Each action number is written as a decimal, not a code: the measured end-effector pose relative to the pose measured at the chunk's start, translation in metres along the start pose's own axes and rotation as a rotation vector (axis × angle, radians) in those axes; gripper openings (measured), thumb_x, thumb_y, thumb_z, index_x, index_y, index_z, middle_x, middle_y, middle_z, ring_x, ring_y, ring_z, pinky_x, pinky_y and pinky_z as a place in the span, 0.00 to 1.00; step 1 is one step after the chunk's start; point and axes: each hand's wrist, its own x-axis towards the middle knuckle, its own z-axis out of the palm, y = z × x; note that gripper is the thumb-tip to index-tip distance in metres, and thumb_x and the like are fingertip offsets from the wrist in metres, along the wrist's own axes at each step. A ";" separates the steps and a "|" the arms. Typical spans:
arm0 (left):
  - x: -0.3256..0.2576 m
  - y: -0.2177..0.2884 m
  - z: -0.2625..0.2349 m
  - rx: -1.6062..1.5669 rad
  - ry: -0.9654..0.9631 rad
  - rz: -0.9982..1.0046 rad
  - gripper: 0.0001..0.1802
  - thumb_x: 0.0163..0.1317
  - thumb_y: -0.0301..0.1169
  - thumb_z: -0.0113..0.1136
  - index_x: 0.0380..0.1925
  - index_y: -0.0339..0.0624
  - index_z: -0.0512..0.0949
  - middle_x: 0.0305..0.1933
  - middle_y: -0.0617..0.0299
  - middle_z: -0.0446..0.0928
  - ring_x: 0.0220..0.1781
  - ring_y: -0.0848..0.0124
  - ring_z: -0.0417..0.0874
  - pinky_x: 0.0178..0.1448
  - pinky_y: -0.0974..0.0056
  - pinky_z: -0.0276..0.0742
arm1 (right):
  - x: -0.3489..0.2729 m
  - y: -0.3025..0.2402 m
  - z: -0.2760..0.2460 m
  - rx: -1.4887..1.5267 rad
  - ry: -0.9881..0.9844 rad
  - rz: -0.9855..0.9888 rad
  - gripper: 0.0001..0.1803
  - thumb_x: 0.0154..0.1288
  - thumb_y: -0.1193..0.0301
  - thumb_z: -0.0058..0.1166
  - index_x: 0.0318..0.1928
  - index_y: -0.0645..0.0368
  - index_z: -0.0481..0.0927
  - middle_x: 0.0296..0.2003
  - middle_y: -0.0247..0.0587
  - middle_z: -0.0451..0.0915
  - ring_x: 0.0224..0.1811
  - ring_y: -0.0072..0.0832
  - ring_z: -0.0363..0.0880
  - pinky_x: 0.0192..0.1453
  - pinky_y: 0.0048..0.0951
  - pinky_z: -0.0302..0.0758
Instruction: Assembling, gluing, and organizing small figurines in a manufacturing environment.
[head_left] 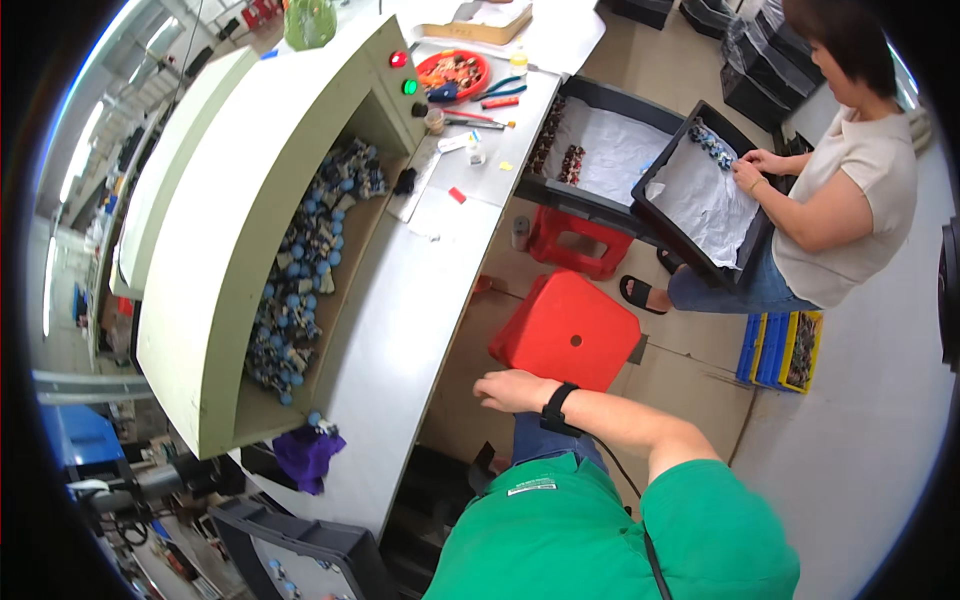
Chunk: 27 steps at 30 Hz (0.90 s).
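Right hand (pixel 512 390), black watch on the wrist, hangs empty in the air, fingers loosely curled and pointing toward the desk's (pixel 400 330) near long edge; it touches nothing. Left hand not in view. Nearest thing is the red plastic stool (pixel 567 330) on the floor just beyond that hand, between the desk edge and the seated co-worker. Judgement: moulded plastic, light and stiff, smooth top that could slip; best taken by the seat rim or through the centre hole rather than flat on top. A second, smaller red stool (pixel 575 240) props the black trays further back. On the desk, under the cream machine hood (pixel 250 220), lies a long heap of small blue-capped parts (pixel 300 270), running along the far side of the desk; they look small, hard and light, likely pinched singly or scooped. A purple cloth (pixel 305 455) sits at the desk's near end. The co-worker's hands (pixel 755 168) work over a paper-lined black tray (pixel 700 195).
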 end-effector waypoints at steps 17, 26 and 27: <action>0.026 0.011 0.039 0.223 -0.076 -0.049 0.33 0.61 0.46 0.61 0.63 0.47 0.67 0.59 0.55 0.72 0.61 0.62 0.73 0.56 0.57 0.75 | -0.086 0.151 0.015 0.046 -0.068 0.632 0.19 0.60 0.61 0.53 0.49 0.57 0.79 0.46 0.50 0.81 0.52 0.42 0.78 0.57 0.38 0.73; -0.012 0.038 0.038 0.267 -0.157 -0.047 0.33 0.61 0.45 0.60 0.64 0.48 0.66 0.59 0.55 0.73 0.61 0.62 0.74 0.55 0.57 0.75 | -0.098 0.171 0.020 0.107 -0.033 0.761 0.17 0.61 0.61 0.55 0.46 0.57 0.80 0.44 0.47 0.81 0.50 0.40 0.79 0.55 0.37 0.74; -0.007 0.041 0.029 0.307 -0.134 -0.021 0.33 0.62 0.46 0.58 0.66 0.49 0.64 0.59 0.55 0.73 0.61 0.61 0.74 0.56 0.56 0.75 | -0.096 0.168 0.021 0.124 -0.005 0.740 0.16 0.60 0.62 0.55 0.44 0.57 0.80 0.43 0.48 0.81 0.50 0.41 0.79 0.55 0.38 0.74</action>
